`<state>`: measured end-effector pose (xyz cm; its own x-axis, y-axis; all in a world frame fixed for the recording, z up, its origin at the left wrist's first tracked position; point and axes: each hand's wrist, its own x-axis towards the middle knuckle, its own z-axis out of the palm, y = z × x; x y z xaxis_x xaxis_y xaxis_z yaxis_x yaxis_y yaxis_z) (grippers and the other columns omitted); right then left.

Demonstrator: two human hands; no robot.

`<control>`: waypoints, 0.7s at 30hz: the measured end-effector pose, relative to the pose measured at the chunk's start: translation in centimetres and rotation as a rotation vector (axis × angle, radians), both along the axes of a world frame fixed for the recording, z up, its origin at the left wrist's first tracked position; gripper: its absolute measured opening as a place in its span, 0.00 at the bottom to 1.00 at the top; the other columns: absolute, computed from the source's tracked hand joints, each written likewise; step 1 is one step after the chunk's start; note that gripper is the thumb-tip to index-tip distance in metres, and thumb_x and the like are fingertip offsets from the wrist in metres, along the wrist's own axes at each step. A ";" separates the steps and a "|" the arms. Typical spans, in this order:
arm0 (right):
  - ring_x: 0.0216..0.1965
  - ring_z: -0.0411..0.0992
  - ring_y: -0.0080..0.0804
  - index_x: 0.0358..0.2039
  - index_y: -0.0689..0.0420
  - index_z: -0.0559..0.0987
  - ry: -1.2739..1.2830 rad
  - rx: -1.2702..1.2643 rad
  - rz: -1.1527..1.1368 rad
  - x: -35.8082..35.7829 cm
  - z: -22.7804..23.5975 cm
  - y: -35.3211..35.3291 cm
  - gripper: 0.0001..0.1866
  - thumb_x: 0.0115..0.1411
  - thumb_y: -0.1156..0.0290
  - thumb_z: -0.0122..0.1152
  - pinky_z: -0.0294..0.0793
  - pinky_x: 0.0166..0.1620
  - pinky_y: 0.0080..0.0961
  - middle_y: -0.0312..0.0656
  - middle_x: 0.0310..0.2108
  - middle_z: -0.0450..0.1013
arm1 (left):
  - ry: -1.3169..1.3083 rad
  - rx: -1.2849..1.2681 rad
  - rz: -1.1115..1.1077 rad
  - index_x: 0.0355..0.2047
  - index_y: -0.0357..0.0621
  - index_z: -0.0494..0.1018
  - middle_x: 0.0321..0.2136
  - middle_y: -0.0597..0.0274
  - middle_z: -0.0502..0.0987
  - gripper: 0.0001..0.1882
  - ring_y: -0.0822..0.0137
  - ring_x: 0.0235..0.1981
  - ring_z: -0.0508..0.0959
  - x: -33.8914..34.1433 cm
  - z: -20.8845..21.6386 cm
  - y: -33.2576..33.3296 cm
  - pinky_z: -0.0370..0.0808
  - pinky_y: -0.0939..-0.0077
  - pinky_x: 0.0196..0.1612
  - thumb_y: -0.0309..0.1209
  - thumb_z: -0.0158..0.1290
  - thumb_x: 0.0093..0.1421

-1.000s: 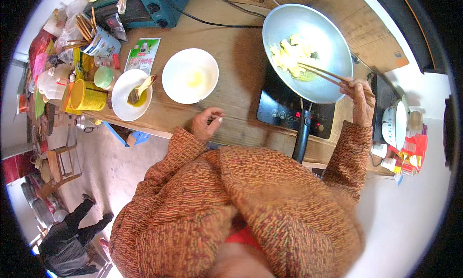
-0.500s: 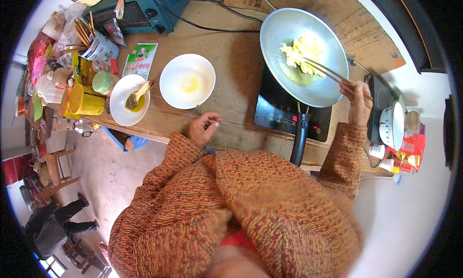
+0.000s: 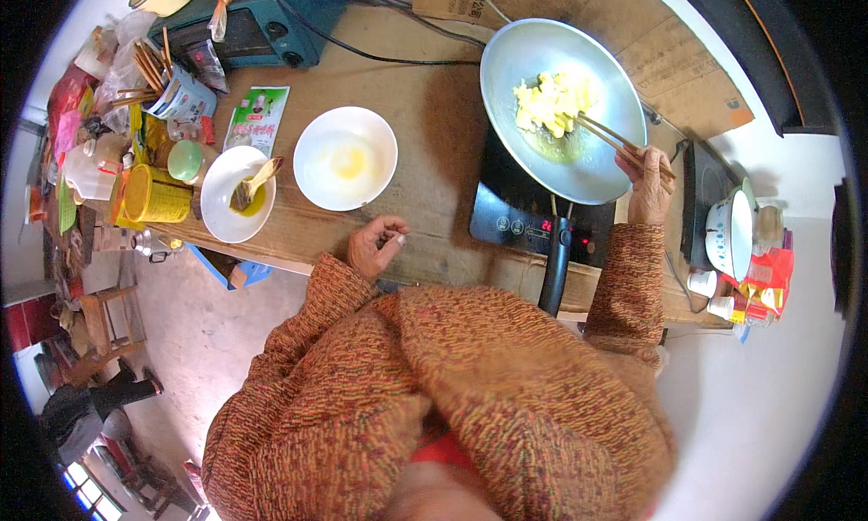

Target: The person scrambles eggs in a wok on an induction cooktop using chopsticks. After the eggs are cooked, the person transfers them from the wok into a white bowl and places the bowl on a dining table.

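Note:
My right hand (image 3: 647, 188) grips a pair of wooden chopsticks (image 3: 608, 137). Their tips touch a clump of yellow scrambled egg (image 3: 553, 103) in a silver frying pan (image 3: 515, 168). The pan sits on a black induction cooker (image 3: 495, 200), its black handle pointing toward me. Close to the table's near edge, my left hand (image 3: 378, 247) rests with its fingers loosely curled in and nothing visible in them. Beyond that hand stands a white bowl (image 3: 312, 182) with a little yellow liquid left at its bottom.
Left of it, a smaller white bowl (image 3: 215, 200) holds oil and a brush (image 3: 258, 182). Around it are a yellow tub (image 3: 155, 194), a green-lidded jar (image 3: 186, 161) and a seasoning packet (image 3: 258, 118). A teal oven (image 3: 307, 23) stands behind; an enamel pot (image 3: 729, 236) is far right.
My right hand and the chopsticks have moved left, and the egg has shifted left in the pan. My left hand remains curled by the edge. A person in the left background has moved.

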<state>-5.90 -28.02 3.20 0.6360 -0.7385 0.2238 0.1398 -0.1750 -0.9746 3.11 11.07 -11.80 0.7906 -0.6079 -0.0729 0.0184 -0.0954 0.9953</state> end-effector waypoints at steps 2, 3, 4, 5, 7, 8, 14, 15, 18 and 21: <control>0.32 0.74 0.36 0.28 0.62 0.70 -0.053 -0.009 0.029 0.8 0.9 0.3 0.16 0.61 0.60 0.48 0.78 0.35 0.29 0.48 0.31 0.72 | -0.027 -0.019 0.002 0.36 0.37 0.70 0.30 0.63 0.75 0.10 0.74 0.30 0.73 0.1 -0.4 0.0 0.70 0.79 0.36 0.24 0.50 0.52; 0.31 0.74 0.37 0.28 0.62 0.70 -0.064 -0.014 0.026 1.0 1.4 0.0 0.16 0.61 0.60 0.48 0.78 0.35 0.29 0.48 0.31 0.72 | -0.022 -0.029 0.011 0.36 0.37 0.70 0.30 0.63 0.75 0.10 0.74 0.31 0.73 0.1 -0.4 0.0 0.70 0.79 0.36 0.24 0.50 0.52; 0.31 0.74 0.37 0.29 0.61 0.70 -0.071 -0.016 0.019 0.9 1.8 -0.4 0.16 0.61 0.60 0.47 0.78 0.34 0.29 0.49 0.31 0.72 | -0.011 -0.036 0.014 0.36 0.37 0.70 0.30 0.63 0.75 0.10 0.74 0.31 0.73 -0.1 -0.3 0.0 0.70 0.79 0.36 0.25 0.50 0.52; 0.31 0.74 0.37 0.29 0.61 0.70 -0.078 -0.018 0.011 0.7 2.0 -1.0 0.16 0.62 0.60 0.47 0.78 0.34 0.28 0.49 0.32 0.71 | -0.001 -0.043 0.017 0.36 0.37 0.70 0.30 0.63 0.75 0.10 0.74 0.31 0.73 -0.1 -0.1 -0.1 0.70 0.79 0.36 0.25 0.50 0.53; 0.30 0.74 0.38 0.30 0.61 0.69 -0.051 0.010 -0.040 0.7 2.1 -2.4 0.15 0.62 0.60 0.46 0.79 0.31 0.29 0.48 0.32 0.71 | -0.025 -0.007 0.010 0.37 0.38 0.70 0.30 0.63 0.75 0.10 0.74 0.31 0.73 0.0 0.4 0.0 0.70 0.78 0.37 0.24 0.50 0.53; 0.29 0.74 0.39 0.30 0.60 0.69 -0.039 0.016 -0.072 0.8 2.0 -3.0 0.15 0.62 0.60 0.46 0.79 0.31 0.29 0.48 0.32 0.71 | -0.033 -0.019 0.012 0.37 0.38 0.70 0.30 0.63 0.75 0.10 0.74 0.31 0.73 -0.1 0.6 0.0 0.70 0.78 0.37 0.24 0.50 0.53; 0.28 0.74 0.40 0.30 0.60 0.68 -0.064 0.191 -0.111 1.7 -0.8 -5.1 0.13 0.61 0.62 0.47 0.79 0.29 0.31 0.48 0.31 0.71 | -0.045 -0.022 0.014 0.36 0.38 0.70 0.30 0.63 0.75 0.10 0.74 0.31 0.73 -0.1 0.2 0.0 0.70 0.78 0.36 0.24 0.50 0.53; 0.29 0.74 0.39 0.30 0.60 0.68 -0.064 0.174 -0.104 2.1 -1.3 -5.2 0.13 0.61 0.62 0.48 0.79 0.30 0.31 0.48 0.31 0.71 | -0.066 -0.007 0.008 0.36 0.38 0.71 0.30 0.63 0.75 0.09 0.74 0.31 0.73 0.0 0.1 0.0 0.70 0.78 0.36 0.24 0.50 0.53; 0.32 0.74 0.36 0.29 0.60 0.69 -0.073 0.144 -0.061 3.4 -2.1 -4.6 0.14 0.60 0.61 0.51 0.79 0.32 0.31 0.47 0.30 0.72 | -0.005 -0.045 0.021 0.36 0.38 0.71 0.29 0.62 0.75 0.09 0.74 0.31 0.73 -0.1 -0.1 0.0 0.71 0.78 0.36 0.24 0.50 0.53; 0.32 0.74 0.36 0.28 0.60 0.69 -0.036 0.150 -0.016 4.6 -1.2 -2.7 0.14 0.60 0.61 0.51 0.79 0.33 0.31 0.47 0.29 0.72 | 0.030 -0.088 0.034 0.37 0.37 0.70 0.29 0.62 0.75 0.10 0.74 0.32 0.73 -0.2 -1.0 0.0 0.71 0.78 0.36 0.24 0.49 0.53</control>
<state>-1.29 -30.73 2.04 0.6175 -0.7752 0.1329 0.1735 -0.0305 -0.9844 2.92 11.11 -12.76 0.8091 -0.5860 -0.0444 0.0503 -0.0061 0.9987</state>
